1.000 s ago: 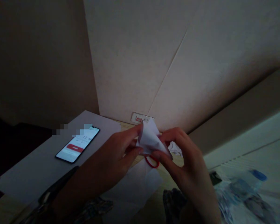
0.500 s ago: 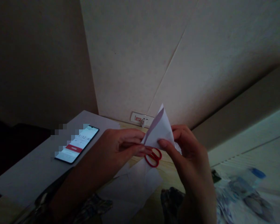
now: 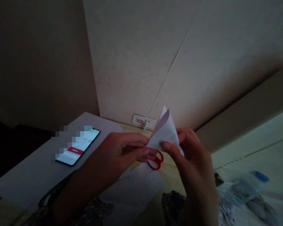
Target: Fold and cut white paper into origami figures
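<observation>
A folded white paper (image 3: 165,131) stands as an upright triangle between my two hands, above a wooden table. My left hand (image 3: 124,150) pinches its lower left edge with thumb and fingers closed. At its lower right edge, my right hand (image 3: 190,150) pinches it too, the thumb pressed on the front. Red-handled scissors (image 3: 155,160) lie on the table just below the paper, partly hidden by my fingers.
A lit phone (image 3: 78,147) rests on a grey board (image 3: 33,175) at the left. White sheets (image 3: 136,191) lie under my hands. A wall socket (image 3: 142,120) sits at the table's back edge. A plastic bottle (image 3: 247,185) lies at the right.
The paper has gone from a crumpled, bent shape to an upright pointed triangle, and both hands have shifted to pinch its lower edge. The scissors handles show more.
</observation>
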Demonstrator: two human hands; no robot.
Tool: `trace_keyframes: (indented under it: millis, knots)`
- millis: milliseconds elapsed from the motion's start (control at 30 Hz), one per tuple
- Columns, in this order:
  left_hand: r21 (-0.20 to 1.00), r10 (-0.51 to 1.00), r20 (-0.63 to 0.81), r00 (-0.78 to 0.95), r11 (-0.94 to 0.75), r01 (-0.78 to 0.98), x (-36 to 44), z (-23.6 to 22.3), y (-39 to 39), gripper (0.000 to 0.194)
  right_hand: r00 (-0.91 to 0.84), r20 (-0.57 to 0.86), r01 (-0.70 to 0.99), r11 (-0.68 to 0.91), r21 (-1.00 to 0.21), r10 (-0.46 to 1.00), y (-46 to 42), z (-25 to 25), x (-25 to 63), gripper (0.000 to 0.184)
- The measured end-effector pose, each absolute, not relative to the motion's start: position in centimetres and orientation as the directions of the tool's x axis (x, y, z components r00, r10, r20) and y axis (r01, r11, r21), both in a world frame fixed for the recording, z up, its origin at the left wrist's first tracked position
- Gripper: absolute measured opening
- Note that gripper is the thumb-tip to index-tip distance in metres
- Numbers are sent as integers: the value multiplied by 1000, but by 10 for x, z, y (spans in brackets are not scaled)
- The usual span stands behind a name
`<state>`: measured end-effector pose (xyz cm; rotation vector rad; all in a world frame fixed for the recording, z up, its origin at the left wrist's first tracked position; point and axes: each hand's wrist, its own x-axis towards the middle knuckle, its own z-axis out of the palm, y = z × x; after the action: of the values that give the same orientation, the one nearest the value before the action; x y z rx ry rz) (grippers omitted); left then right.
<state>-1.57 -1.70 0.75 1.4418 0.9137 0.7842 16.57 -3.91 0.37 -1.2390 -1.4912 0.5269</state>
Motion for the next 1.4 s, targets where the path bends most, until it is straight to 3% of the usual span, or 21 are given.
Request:
trace_keyframes:
  millis: [333,533,767,867,1033,1167,1400]
  knots:
    - [1000,887,-1,463,9,-14,-14,1,-17,9,117,440,384,368,-847,891,-40,3,166,25]
    - [997,905,-45,424,67,-36,-12,9,-20,8,126,439,353,374,-858,889,-40,5,162,25]
    - [995,930,-34,367,66,-74,-16,7,-15,14,67,397,314,358,-879,915,-44,7,165,4]
    - [992,948,-36,317,73,-105,-15,12,-17,15,135,361,243,322,-915,923,-45,7,166,13]
    - [991,971,-118,206,128,-35,-11,25,-27,24,20,279,226,267,-937,960,-44,8,165,13]
    - [992,968,-120,218,125,-12,-11,26,-28,23,18,195,223,186,-957,981,-45,11,165,12]
    - [998,956,-51,291,42,38,-15,12,-18,20,62,183,251,163,-954,981,-45,11,166,17]
